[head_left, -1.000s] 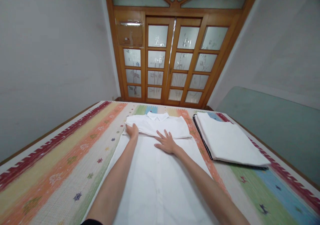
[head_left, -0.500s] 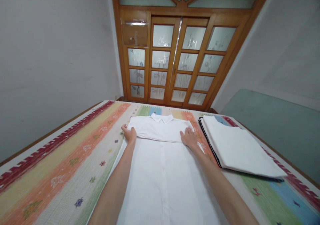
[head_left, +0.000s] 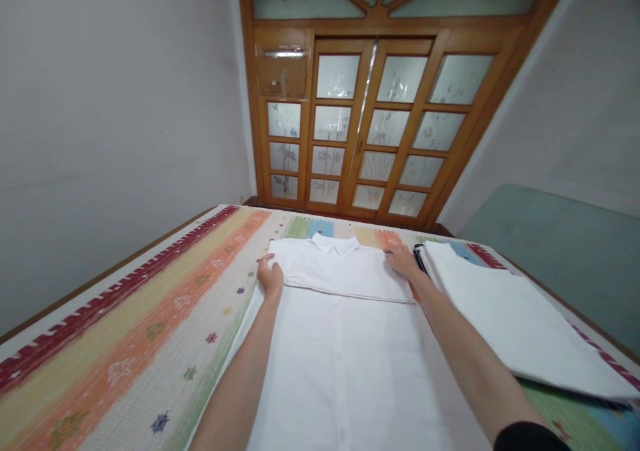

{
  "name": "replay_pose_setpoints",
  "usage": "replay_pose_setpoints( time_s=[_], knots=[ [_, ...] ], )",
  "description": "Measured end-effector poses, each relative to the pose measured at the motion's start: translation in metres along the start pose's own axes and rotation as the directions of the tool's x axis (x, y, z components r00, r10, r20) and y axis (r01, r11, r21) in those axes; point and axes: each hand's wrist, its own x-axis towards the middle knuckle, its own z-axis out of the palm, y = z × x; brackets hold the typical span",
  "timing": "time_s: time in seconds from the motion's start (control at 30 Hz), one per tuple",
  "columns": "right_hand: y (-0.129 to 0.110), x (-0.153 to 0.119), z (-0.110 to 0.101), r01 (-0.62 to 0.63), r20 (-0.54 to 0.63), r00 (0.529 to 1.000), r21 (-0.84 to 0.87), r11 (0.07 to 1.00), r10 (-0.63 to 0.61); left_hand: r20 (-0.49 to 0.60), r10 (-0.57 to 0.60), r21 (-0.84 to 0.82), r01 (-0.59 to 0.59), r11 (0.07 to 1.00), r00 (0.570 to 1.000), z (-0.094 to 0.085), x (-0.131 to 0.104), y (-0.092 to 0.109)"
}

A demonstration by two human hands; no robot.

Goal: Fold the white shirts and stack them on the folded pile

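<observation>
A white collared shirt lies spread down the middle of the bed, its collar at the far end. Across its upper part is a folded white layer with a straight lower edge. My left hand rests at the left end of that layer, thumb and fingers apart. At the upper right shoulder, my right hand has its fingertips closed on the shirt's edge.
A folded stack of white cloth with a dark edge lies on the right, close to my right forearm. Beneath everything is a striped patterned cover. Wooden glass-paned doors stand beyond the far edge.
My right hand has moved from the folded layer's right side up to the shoulder edge. The layer's right end reaches further right and lower. The view has shifted slightly.
</observation>
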Motion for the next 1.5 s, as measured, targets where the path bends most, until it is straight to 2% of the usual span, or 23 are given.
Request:
replay_pose_setpoints(
  time_s=[0.13,0.3,0.57,0.73,0.83,0.9,0.97,1.03,1.1,1.2,1.33,1.4,1.5],
  knots=[
    [0.012,0.014,-0.01,0.048,0.085,0.995,-0.024,0.999,-0.046,0.012,0.014,0.022,-0.015,1.0,1.0,0.001,0.001,-0.004],
    [0.014,0.012,-0.011,-0.028,0.074,0.997,-0.105,0.994,0.036,0.032,0.035,0.046,-0.037,0.998,0.999,0.002,0.0,-0.006],
    [-0.001,-0.008,0.002,-0.206,-0.076,0.978,-0.206,0.957,0.194,0.014,0.073,0.073,-0.074,0.995,0.997,0.0,-0.001,-0.004],
    [-0.008,-0.015,0.0,-0.233,-0.243,0.953,-0.212,0.949,0.18,-0.008,0.093,0.109,-0.091,0.99,0.996,-0.002,-0.005,0.002],
    [-0.02,-0.016,-0.002,-0.239,-0.292,0.938,-0.165,0.957,0.184,-0.032,0.205,0.225,-0.193,0.955,0.978,-0.004,-0.013,0.01],
    [-0.033,-0.02,0.001,-0.211,-0.245,0.953,-0.101,0.972,0.181,0.048,0.355,0.329,-0.35,0.877,0.934,-0.003,-0.019,0.017],
    [-0.049,-0.027,0.009,-0.136,-0.156,0.979,-0.041,0.99,0.129,0.245,0.458,0.363,-0.519,0.774,0.854,-0.001,-0.024,0.022],
    [-0.06,-0.037,0.021,-0.047,-0.059,0.997,-0.009,0.999,0.047,0.455,0.442,0.375,-0.616,0.693,0.773,0.001,-0.028,0.024],
    [-0.063,-0.046,0.032,-0.036,0.019,0.999,0.019,0.999,0.035,0.574,0.361,0.419,-0.643,0.641,0.735,0.002,-0.031,0.023],
    [-0.05,-0.051,0.04,-0.156,0.059,0.987,0.063,0.986,0.152,0.612,0.304,0.465,-0.644,0.608,0.73,-0.001,-0.034,0.021],
    [-0.027,-0.045,0.042,-0.299,0.038,0.954,0.112,0.948,0.297,0.607,0.273,0.482,-0.62,0.619,0.746,-0.005,-0.037,0.022],
    [-0.024,-0.041,0.042,-0.335,0.019,0.942,0.121,0.935,0.335,0.608,0.268,0.482,-0.615,0.624,0.748,-0.006,-0.038,0.022],
    [-0.031,-0.038,0.04,-0.353,-0.036,0.934,0.064,0.934,0.355,0.607,0.277,0.476,-0.62,0.625,0.745,-0.004,-0.039,0.022]
  ],
)
